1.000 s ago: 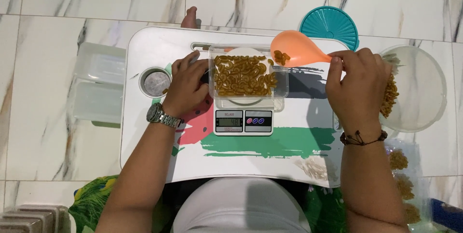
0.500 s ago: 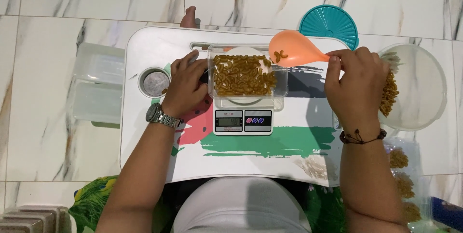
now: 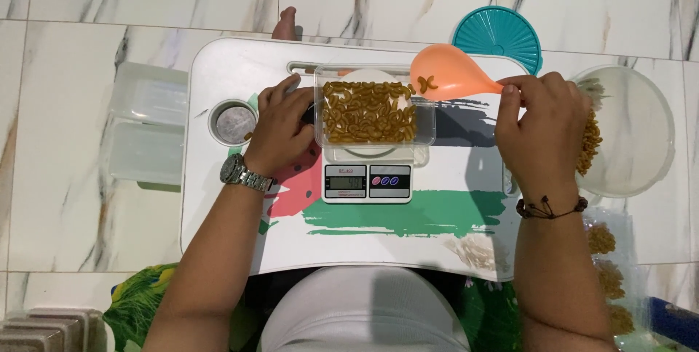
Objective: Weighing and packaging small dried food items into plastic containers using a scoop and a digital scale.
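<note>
Two bare hands work over a small white lap desk (image 3: 218,68) that stands on a marble floor. The right hand (image 3: 542,130) has its grip closed around the handle of an orange plastic spoon (image 3: 445,79); the spoon's bowl hovers at the far right corner of a clear rectangular container (image 3: 374,112) and carries a few pieces of elbow macaroni. That container is filled with brown macaroni and sits on a white digital kitchen scale (image 3: 366,177) at the middle of the desk. The left hand (image 3: 280,130), with a metal wristwatch (image 3: 239,171) on the wrist, rests against the container's left side — fingers curled on its wall, grip pressed to it rather than wrapped around it.

Just left of that hand a round cup holder (image 3: 233,123) is set into the desk. Right of the desk stands a large clear bowl (image 3: 641,133) with more macaroni, partly hidden by the right hand — beyond it lies a teal round lid (image 3: 502,32).
</note>
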